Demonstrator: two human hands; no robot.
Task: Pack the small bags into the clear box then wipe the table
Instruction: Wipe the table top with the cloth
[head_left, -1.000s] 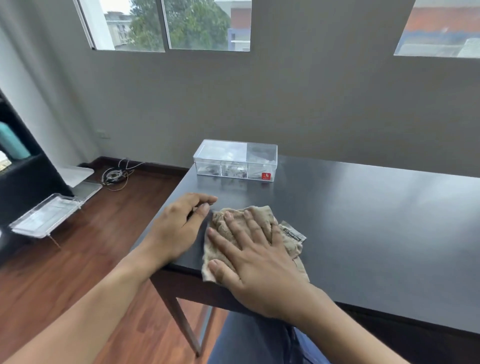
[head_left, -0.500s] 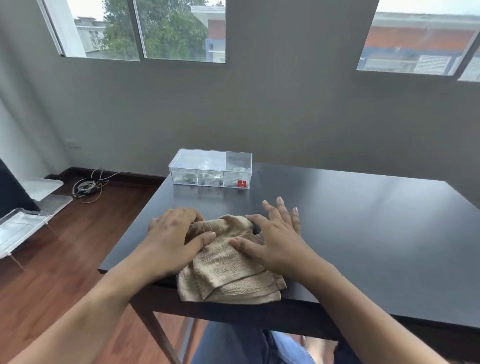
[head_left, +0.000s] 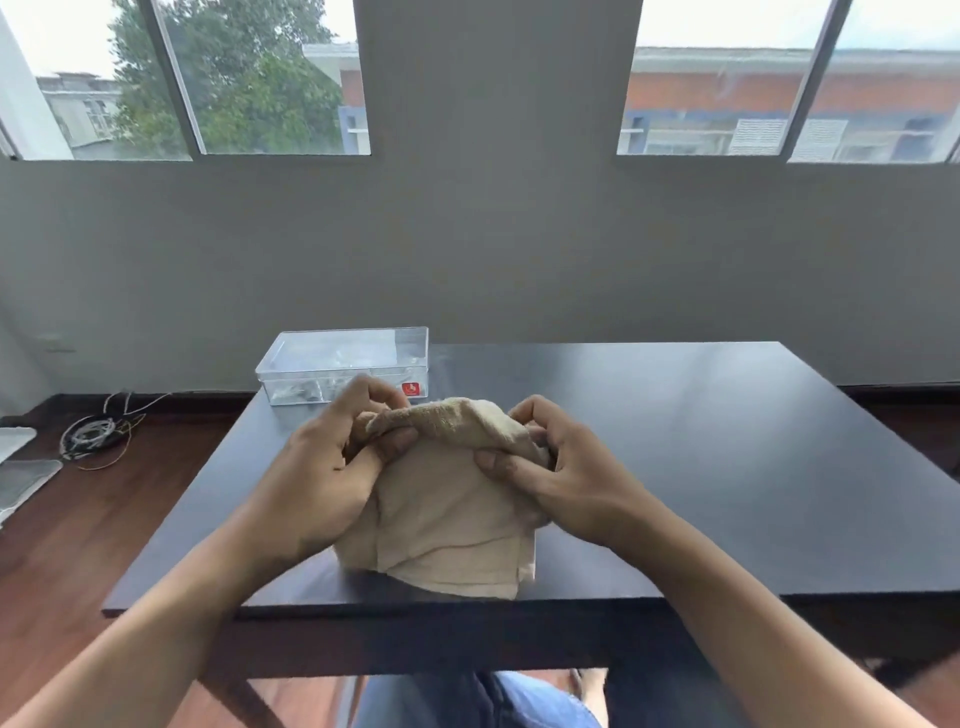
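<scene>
A beige towel is lifted off the dark table near its front edge, its lower part hanging down to the tabletop. My left hand pinches the towel's upper left corner and my right hand pinches its upper right edge. The clear box with a lid and a red sticker stands at the table's far left corner, just behind my left hand. Small bags show dimly through its front wall.
A coil of cables lies on the wooden floor to the left, next to clear plastic trays. A grey wall with windows runs behind the table. My legs in jeans show under the front edge.
Both hands went from lying flat on the towel to gripping its top edge and raising it off the table. The camera view turned right and tilted up.
</scene>
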